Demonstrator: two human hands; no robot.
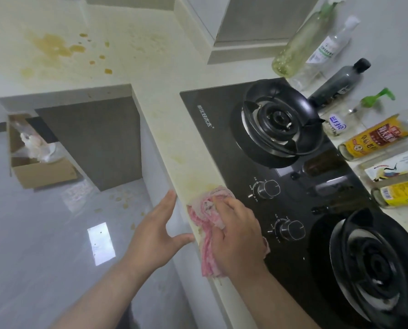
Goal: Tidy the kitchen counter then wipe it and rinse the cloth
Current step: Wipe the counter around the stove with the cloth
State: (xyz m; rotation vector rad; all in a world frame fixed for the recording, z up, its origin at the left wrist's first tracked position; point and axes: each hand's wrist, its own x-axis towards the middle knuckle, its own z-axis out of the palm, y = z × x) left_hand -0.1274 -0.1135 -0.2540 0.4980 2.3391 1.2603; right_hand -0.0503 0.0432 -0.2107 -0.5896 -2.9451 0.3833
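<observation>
I see the right hand [236,224] bunched over the pink cloth [206,255], fingers curled into it and pressing it down on the table [165,129]. The cloth lies on the narrow strip between the table's front edge and the black hob [222,143]. The left hand [155,231] is spread wide and holds nothing; its fingers and thumb lie against the front edge just beside the cloth. The strip's long axis runs straight away from the right hand towards the far corner. A faint yellow smear [193,184] touches the cloth's far side, and the heavy brown stains [55,47] lie well beyond, on the wide far-left section. I judge that the next stroke must follow this axis away from me, and the right hand is the better placed.
</observation>
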